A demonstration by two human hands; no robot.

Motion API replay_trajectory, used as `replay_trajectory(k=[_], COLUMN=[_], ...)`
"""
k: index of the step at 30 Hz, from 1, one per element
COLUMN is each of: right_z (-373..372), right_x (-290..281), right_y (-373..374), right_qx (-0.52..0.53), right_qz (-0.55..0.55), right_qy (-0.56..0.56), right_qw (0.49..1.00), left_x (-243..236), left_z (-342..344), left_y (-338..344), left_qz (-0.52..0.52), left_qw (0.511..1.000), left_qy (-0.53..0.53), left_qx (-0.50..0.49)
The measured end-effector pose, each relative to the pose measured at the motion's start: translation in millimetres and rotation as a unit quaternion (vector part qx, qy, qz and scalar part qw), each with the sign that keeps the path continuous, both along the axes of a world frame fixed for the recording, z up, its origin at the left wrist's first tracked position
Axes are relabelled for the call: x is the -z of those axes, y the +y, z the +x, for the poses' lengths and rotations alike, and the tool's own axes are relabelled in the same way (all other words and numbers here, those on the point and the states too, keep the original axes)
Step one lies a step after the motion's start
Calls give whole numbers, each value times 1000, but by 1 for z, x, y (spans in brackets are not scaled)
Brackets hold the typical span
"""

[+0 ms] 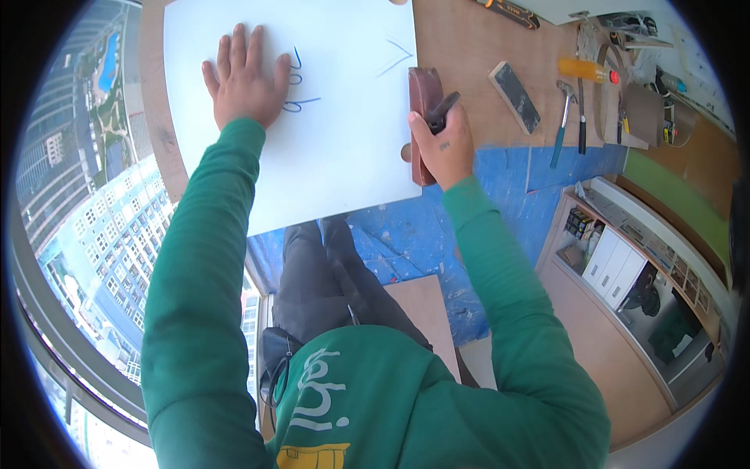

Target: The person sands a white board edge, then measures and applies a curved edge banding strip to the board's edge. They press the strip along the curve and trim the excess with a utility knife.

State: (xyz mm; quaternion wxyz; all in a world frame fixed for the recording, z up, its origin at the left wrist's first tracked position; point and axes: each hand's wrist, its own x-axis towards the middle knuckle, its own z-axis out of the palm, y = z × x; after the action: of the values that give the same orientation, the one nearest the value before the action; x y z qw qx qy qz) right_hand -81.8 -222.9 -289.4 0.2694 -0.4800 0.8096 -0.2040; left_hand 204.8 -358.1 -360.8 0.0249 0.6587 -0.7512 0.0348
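A large white board (336,164) lies on a wooden worktop, with a few blue pen marks on its face. My left hand (248,82) rests flat on it, fingers spread, beside the marks. At the board's right edge sits a reddish-brown wooden hand plane (423,94), its long body running along that edge. My right hand (447,148) is wrapped round the plane's rear part, with the dark handle piece showing between thumb and fingers. The plane's sole is hidden from above.
On the brown worktop (461,47) to the right lie a dark-faced sanding block (516,98), a hammer (562,121), an orange bottle (584,70) and a black-and-orange tool (512,12). Blue sheeting (500,180) covers the floor. A window (86,195) is at left, a shelf unit (617,258) at right.
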Motion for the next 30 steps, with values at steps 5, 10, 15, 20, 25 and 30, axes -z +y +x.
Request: replay_trajectory(k=[5,10,15,20,25,30], right_z=[3,-3,-16,-16,-8,-16], right_x=[16,30,41,38,36,32], right_y=[-84,-186,-285,-327,-333,-351], right_qx=[-23,-43,-48,-54,-44,-49], right_qz=[-21,-100,-124,-123,-108,-100], right_qy=[58,129,197,206,208,201], right_qw=[998,986,971,969,971,973], left_x=[-17,-21,-24,-22,-20,-21], left_z=[-4,-6,-6,-6,-3,-5], left_y=[0,-1,-2,-2,1,-1], left_qz=[51,66,75,70,68,70], left_qw=[998,998,997,997,997,997], left_qy=[-9,8,21,26,29,20], left_qx=[-20,-23,-22,-17,-17,-16])
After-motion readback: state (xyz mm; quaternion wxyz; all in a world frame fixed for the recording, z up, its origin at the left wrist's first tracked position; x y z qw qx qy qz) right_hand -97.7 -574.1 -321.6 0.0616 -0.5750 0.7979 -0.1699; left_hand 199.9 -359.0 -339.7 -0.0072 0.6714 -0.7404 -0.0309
